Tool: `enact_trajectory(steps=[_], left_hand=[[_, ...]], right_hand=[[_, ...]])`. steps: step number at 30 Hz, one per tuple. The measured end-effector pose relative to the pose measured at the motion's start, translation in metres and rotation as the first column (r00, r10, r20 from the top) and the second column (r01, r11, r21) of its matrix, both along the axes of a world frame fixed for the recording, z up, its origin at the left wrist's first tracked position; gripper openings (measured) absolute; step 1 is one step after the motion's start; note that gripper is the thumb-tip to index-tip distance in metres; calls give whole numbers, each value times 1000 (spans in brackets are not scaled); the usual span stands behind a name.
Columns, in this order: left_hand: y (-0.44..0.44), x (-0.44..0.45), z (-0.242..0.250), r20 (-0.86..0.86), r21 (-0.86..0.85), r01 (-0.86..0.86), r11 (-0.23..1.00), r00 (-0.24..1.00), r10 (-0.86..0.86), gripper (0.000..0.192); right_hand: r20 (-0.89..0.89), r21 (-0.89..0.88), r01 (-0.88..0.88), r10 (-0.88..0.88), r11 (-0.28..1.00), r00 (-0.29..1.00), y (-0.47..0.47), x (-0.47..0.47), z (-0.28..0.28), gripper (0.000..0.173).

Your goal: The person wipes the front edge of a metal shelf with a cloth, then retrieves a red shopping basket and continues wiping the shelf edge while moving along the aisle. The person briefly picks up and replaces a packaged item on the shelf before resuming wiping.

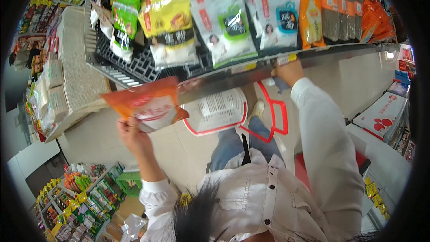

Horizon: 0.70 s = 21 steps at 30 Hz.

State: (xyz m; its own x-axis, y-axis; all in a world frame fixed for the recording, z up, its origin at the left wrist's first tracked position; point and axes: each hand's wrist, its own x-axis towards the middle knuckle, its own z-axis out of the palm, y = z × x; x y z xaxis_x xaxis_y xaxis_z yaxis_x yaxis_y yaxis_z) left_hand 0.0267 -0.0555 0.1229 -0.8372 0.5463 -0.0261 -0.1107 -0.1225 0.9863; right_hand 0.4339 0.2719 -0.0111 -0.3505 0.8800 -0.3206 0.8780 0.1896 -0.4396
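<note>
My left hand (134,136) grips the lower edge of an orange and white plastic packet (156,109), held in front of the shelf's left corner. The packet bears writing and is slightly blurred. At the shelf's front edge (248,69), my right hand (291,72) has curled fingers beside a yellow and white price tag (286,58). Just beneath that hand is a small grey-blue thing (281,84), perhaps cloth; whether the hand holds it is unclear. Above the edge stand white pouches (225,23), yellow-topped pouches (168,27) and a green-topped pouch (124,23) in a black rack.
A white shopping basket (215,114) with a red rim and raised red handle (280,117) sits by my feet. Orange packets (305,13) and grey-brown bundles (339,10) fill the shelf's right. Wrapped packs (55,97) lie left, a white box (379,114) right, a green crate (129,183) lower left.
</note>
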Motion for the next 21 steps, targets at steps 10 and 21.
enact_trajectory(steps=[10, 21], left_hand=[[-154, 116, -209, 306, -524, -96, 846, 906, 293, 27], [-132, 166, -344, 46, -772, 251, 584, 939, -342, 17]], right_hand=[[487, 229, -528, 373, 818, 790, 5, -6, 22, 30], [516, 220, -459, 297, 861, 804, -2, -15, 30, 36]])
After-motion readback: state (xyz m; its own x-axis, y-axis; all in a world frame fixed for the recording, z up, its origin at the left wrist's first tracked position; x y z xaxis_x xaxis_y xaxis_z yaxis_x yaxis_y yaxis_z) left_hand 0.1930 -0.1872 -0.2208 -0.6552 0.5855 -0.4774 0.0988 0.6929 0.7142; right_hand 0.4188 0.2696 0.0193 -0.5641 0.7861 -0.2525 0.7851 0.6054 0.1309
